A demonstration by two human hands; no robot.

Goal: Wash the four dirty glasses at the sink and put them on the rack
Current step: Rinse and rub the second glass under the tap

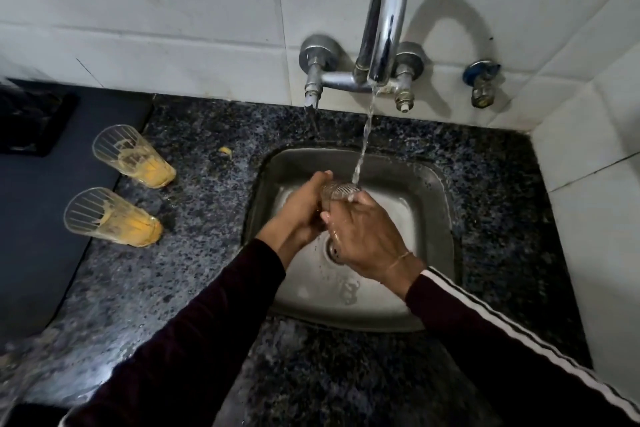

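Note:
Over the steel sink (433,204) I hold a clear ribbed glass (337,190) under the running water from the chrome tap (382,21). My left hand (304,208) grips the glass from the left. My right hand (367,239) wraps around it from the right, fingers wet. Most of the glass is hidden by both hands. Two dirty glasses stand on the granite counter at the left, each with yellow residue: the far glass (133,156) and the near glass (110,217).
The granite counter (207,253) surrounds the sink. A dark mat (41,218) covers its left part, with a black tray (31,118) behind. A yellow blob (225,150) lies on the counter. A small wall valve (481,81) sits right of the tap. White tiled walls close the back and right.

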